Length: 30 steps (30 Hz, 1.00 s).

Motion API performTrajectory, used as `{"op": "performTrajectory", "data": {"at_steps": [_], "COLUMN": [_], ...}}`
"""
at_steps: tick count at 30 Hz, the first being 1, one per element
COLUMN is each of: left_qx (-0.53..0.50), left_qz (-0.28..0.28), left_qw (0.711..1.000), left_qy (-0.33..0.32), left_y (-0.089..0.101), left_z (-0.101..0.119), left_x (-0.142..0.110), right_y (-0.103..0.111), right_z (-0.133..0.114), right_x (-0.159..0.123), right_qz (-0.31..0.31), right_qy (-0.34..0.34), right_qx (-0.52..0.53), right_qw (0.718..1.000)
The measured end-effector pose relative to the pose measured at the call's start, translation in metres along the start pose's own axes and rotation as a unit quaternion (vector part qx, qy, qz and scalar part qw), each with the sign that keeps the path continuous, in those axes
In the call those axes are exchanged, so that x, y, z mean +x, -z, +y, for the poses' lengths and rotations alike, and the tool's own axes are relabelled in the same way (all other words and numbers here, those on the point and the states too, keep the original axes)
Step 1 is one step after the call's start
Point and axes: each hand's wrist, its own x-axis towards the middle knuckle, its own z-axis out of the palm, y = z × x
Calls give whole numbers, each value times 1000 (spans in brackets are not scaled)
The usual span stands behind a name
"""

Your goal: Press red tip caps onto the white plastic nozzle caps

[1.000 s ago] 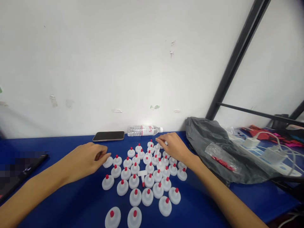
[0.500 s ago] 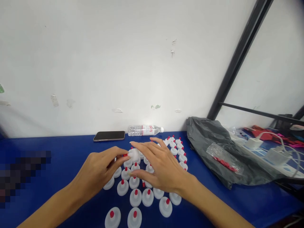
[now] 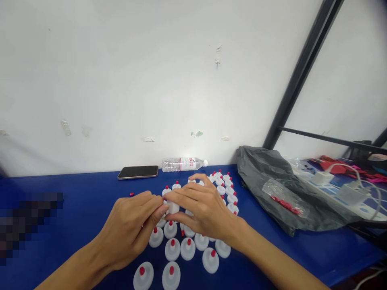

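Several white plastic caps with red tips point(image 3: 172, 248) stand in rows on the blue table point(image 3: 75, 209). My left hand point(image 3: 130, 229) and my right hand point(image 3: 202, 211) meet above the rows, and both pinch one white cap point(image 3: 172, 206) between their fingertips. A second group of the same caps point(image 3: 225, 185) stands behind my right hand. One small red tip point(image 3: 131, 194) lies loose on the table to the left of my left hand. My hands hide part of the rows.
A black phone point(image 3: 138, 172) and a lying water bottle point(image 3: 183, 164) are by the white wall. A grey plastic bag point(image 3: 272, 189) with a clear packet of red tips point(image 3: 282, 197) lies to the right. Beyond it are a power strip with chargers point(image 3: 341, 189) and a black metal frame point(image 3: 299, 72).
My hands came together from the sides of the rows and took up one white cap between them. A loose red tip now lies on the table at the left.
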Motion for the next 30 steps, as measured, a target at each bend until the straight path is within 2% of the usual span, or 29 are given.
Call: {"op": "performTrajectory", "data": {"at_steps": [2, 4, 6, 8, 10, 13, 14, 17, 20, 26, 30], "left_qx": [-68, -136, -161, -132, -55, 122, 139, 138, 129, 123, 129], "left_qz": [6, 23, 60, 76, 75, -45, -67, -125, -154, -182, -193], "left_qw": [994, 975, 952, 950, 956, 958, 957, 959, 959, 959, 955], "left_qy": [80, 172, 253, 272, 278, 256, 245, 215, 199, 181, 185], "left_y": [1, 6, 18, 32, 42, 41, 37, 20, 10, 13, 14], "left_z": [4, -2, -17, -38, -59, -83, -89, -99, -106, -117, -120], "left_x": [1, 2, 3, 5, 8, 8, 6, -1, -8, -14, -15], "right_y": [4, 12, 23, 33, 37, 33, 31, 25, 25, 30, 30], "right_z": [7, 24, 49, 74, 91, 97, 95, 90, 91, 93, 91], "right_x": [1, -3, -9, -16, -21, -23, -23, -22, -23, -22, -21], "right_qz": [11, 15, 26, 48, 60, 34, 17, -41, -95, -192, -235], "right_qy": [11, -10, -94, -232, -284, -294, -291, -286, -299, -339, -352], "right_qx": [-36, -68, -95, -117, -128, -117, -110, -91, -87, -78, -74], "right_qw": [999, 998, 991, 964, 948, 948, 950, 953, 945, 918, 903]}}
